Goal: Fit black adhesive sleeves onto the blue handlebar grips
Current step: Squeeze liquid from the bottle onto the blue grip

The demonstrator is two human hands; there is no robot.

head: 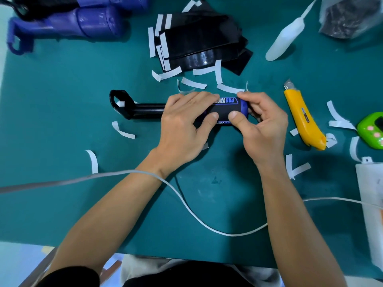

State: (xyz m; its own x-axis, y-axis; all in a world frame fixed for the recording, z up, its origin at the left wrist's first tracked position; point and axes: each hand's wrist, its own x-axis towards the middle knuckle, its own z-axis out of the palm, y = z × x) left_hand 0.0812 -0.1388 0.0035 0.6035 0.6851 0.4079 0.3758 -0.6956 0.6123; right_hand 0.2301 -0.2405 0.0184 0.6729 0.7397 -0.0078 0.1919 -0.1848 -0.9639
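Fitting | left grip (pixel 182 123) and right grip (pixel 263 125) pinch black adhesive sleeve (pixel 222 111) around blue cylindrical handlebar piece (pixel 244 106) | on teal tabletop (pixel 62 104).

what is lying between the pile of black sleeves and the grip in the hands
Loose white paper strips on the green mat, in the head view, scattered from the sleeve pile to the grip held by the left hand and right hand.

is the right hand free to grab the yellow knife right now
Likely not yet: the right hand is busy pinching the grip. But the knife lies just right of it, nothing between, so once it lets go the reach looks easy.
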